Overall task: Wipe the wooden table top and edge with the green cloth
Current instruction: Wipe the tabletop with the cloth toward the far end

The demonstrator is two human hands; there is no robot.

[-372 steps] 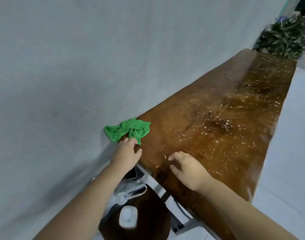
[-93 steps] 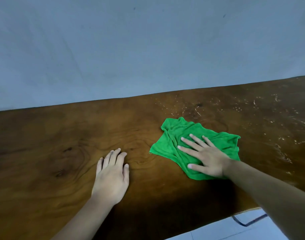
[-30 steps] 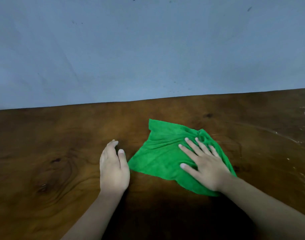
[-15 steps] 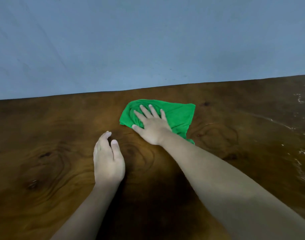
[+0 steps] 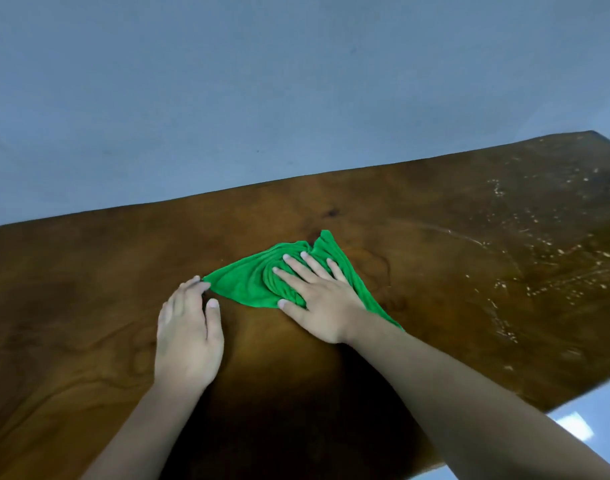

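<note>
The green cloth (image 5: 248, 284) lies bunched on the dark wooden table top (image 5: 435, 237), near its middle. My right hand (image 5: 314, 296) presses flat on the cloth with fingers spread, and folds gather under the fingertips. My left hand (image 5: 189, 330) rests palm down on the bare wood just left of the cloth, its fingertips touching the cloth's left corner. White specks and streaks cover the right part of the table.
A plain grey-blue wall (image 5: 262, 98) runs right along the table's far edge. The near edge of the table slants across the lower right, with pale floor (image 5: 580, 420) beyond it.
My right hand has drawn the cloth back from the far edge toward me and to the right. The cloth is more bunched. My left hand has stayed flat on the wood.
</note>
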